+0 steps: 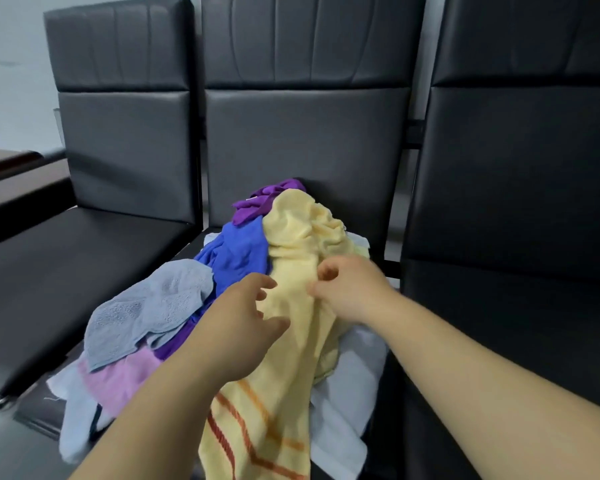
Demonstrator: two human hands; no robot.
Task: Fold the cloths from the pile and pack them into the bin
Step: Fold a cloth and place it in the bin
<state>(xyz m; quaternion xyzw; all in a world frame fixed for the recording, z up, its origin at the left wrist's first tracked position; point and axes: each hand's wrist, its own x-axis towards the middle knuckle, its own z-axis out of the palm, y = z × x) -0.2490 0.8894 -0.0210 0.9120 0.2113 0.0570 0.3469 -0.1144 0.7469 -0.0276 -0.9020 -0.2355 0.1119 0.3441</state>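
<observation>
Yellow towel (291, 327) drapes over the pile (160, 306) on the middle chair (309, 140), long axis running away from the person. Left hand (243, 317) is half-open and empty at its left edge. Right hand (350, 292) is curled on top, pinch unclear.

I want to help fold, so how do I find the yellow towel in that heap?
Find the middle black chair of three; a heap of cloths sits on its seat. The yellow towel drapes over the top, where the left hand and right hand reach. It alone is yellow, with orange stripes at its near end.
</observation>
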